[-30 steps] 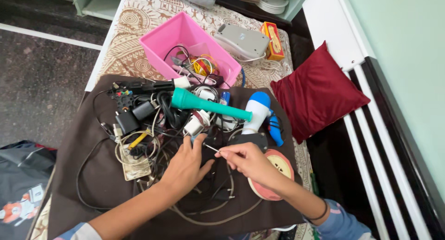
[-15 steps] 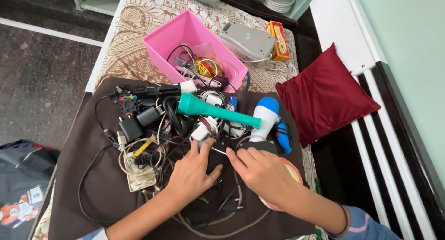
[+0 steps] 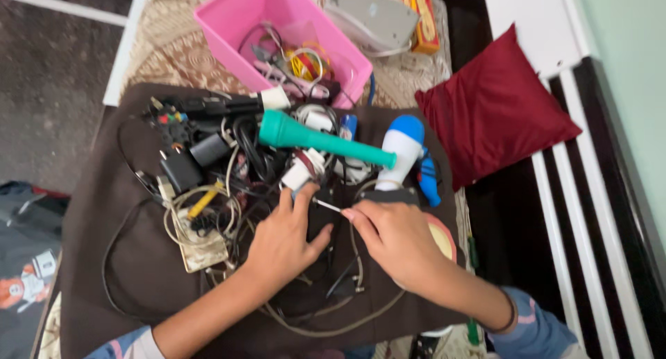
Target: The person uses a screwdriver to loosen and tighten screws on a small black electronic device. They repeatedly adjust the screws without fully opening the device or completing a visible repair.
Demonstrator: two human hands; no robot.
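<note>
Two bare hands work a thin white wire above a heap of cables and chargers on a dark brown cloth.

The right hand (image 3: 397,242) is closed in a pinch, its fingertips gripping the near end of the thin white wire (image 3: 326,206), which runs up and left to the left hand (image 3: 286,235). That hand lies flat, fingers spread, on the black cables; its index tip meets the wire's far end, though whether it grips it cannot be told. Just beyond the fingers lie a white adapter (image 3: 300,172) and a teal torch (image 3: 320,141), with a blue and white hair dryer (image 3: 402,149) beside it. A pink bin (image 3: 239,13) of cords stands farther off, and a dark red cushion (image 3: 491,106) rests well to the right.
</note>
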